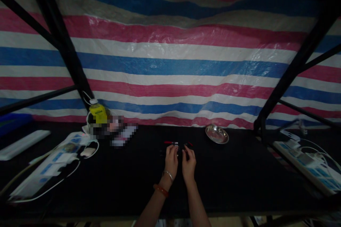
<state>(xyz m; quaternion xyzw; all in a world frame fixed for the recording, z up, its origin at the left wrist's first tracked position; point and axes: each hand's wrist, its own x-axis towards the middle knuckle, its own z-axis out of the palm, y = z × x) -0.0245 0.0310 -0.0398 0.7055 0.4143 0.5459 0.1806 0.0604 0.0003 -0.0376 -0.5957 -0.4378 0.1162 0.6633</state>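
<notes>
My left hand [171, 163], with a silver bracelet and an orange-brown bangle on the wrist, is over the middle of the black table. Its fingers are closed in a pinch at a small slim piece [168, 143], red with a silver end. Close on its right is my right hand [188, 163], fingers also bent into a pinch, at a small dark piece with a red end [190, 144]. The two hands are a little apart. Both pieces are too small and dark for me to tell their kind, and the fingers partly cover them.
A shallow round metal dish [217, 134] stands behind the hands to the right. Power strips with cables lie at left [50, 165] and right [306, 163]. A yellow bottle [98, 111] is at back left, near a black frame post [71, 60]. Striped sheeting [173, 64] hangs behind.
</notes>
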